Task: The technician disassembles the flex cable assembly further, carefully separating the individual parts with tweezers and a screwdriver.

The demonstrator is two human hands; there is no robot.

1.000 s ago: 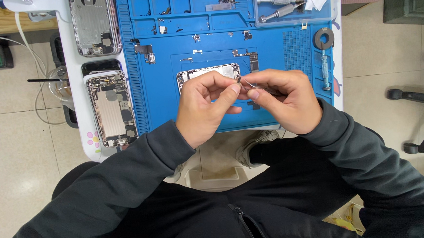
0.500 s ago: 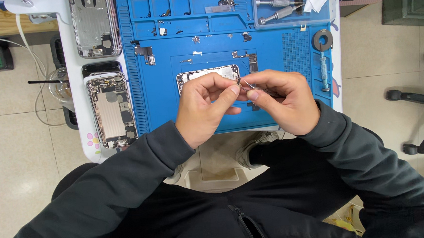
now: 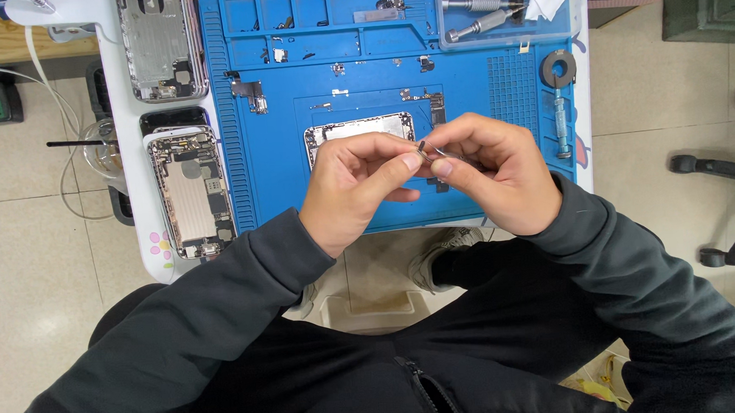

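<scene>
Blue silicone covers most of the bench: a repair mat (image 3: 272,178) with moulded compartments along its top edge and small screws and brackets scattered over it. Above its near half both hands meet. The left hand (image 3: 354,190) pinches with thumb and forefinger a tiny dark part (image 3: 422,147), too small to tell what kind, and the right hand (image 3: 493,173) is closed around thin metal tweezers (image 3: 442,152) whose tip touches that part, so both hands are grasping. Just behind the fingers an opened phone housing (image 3: 354,129) lies flat on the mat, its near end hidden by the hands. Left of the mat, on the white table edge (image 3: 134,212), lies a second opened phone (image 3: 190,192) showing its inner plates, and farther back a third empty housing (image 3: 162,42). At the mat's top right a clear tray (image 3: 459,43) holds screwdrivers (image 3: 478,4) and a white cloth. A roll of tape (image 3: 558,68) and a slim blue tool (image 3: 560,122) sit at the right edge, well apart from the hands. Dark sleeves and dark trousers fill the lower view, over a tiled floor.
</scene>
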